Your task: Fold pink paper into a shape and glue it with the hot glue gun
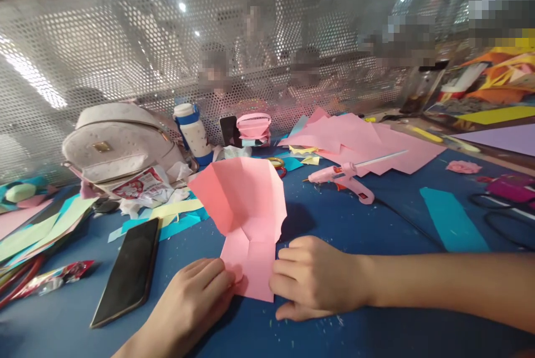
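Note:
A folded pink paper [259,266] lies in front of me on the blue table, its far part bent up into a curved, creased flap. My left hand [198,291] is closed on the paper's lower left edge, where a small rounded pink piece shows by the fingertips. At the right edge, my right hand [311,277] has its fingers curled in against the paper, the thumb lower down on the table side. Beyond the paper, to the right, a pink hot glue gun [343,177] rests on its side with a glue stick in its back.
A dark phone [127,271] lies left of my left hand. Farther back stand a white backpack [121,140] and a bottle [192,132]. Pink sheets [363,140] are piled behind the glue gun. A blue paper strip [453,221] and cables lie right. A perforated metal panel [159,57] closes the back.

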`<action>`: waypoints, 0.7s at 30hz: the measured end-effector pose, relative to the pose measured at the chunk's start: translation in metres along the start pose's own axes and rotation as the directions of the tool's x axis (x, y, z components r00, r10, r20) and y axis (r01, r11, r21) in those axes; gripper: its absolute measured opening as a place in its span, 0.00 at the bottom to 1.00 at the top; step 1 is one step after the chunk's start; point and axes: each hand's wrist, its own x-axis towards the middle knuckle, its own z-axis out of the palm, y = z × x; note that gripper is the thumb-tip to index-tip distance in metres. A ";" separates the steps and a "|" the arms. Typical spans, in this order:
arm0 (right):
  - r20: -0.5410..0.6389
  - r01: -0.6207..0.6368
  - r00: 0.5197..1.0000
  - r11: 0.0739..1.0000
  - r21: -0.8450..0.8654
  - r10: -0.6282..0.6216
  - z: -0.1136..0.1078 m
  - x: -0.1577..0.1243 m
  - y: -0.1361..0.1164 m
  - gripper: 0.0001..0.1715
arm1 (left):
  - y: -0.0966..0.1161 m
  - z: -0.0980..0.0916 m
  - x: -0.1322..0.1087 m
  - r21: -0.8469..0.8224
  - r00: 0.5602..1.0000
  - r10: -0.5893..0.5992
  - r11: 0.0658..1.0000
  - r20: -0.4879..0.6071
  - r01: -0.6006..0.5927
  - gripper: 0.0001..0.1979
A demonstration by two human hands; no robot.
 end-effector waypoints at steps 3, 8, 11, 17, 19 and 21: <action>0.003 -0.029 1.000 1.000 0.009 0.029 0.001 -0.001 0.001 0.19 | -0.003 0.003 -0.006 -0.040 0.995 -0.091 0.995 -0.027 0.090 0.07; 0.013 -0.046 0.999 0.999 0.025 0.045 0.002 -0.001 0.001 0.19 | -0.008 0.000 -0.014 -0.196 0.968 -0.243 0.954 -0.059 0.227 0.04; 0.033 -0.050 0.998 0.998 0.030 0.049 0.002 -0.001 0.001 0.20 | -0.008 -0.001 -0.016 -0.298 0.948 -0.314 0.910 -0.047 0.287 0.04; 0.073 -0.051 0.996 0.998 0.039 0.048 -0.001 -0.001 0.000 0.20 | -0.007 -0.001 -0.014 -0.330 0.945 -0.325 0.896 -0.034 0.297 0.04; 0.102 -0.057 0.993 0.997 0.043 0.052 -0.007 -0.002 0.000 0.19 | -0.007 -0.001 -0.013 -0.310 0.950 -0.310 0.907 -0.035 0.284 0.04; 0.132 -0.091 0.988 0.994 0.066 0.082 -0.018 -0.007 0.001 0.17 | -0.007 -0.001 -0.013 -0.301 0.957 -0.289 0.916 -0.035 0.266 0.04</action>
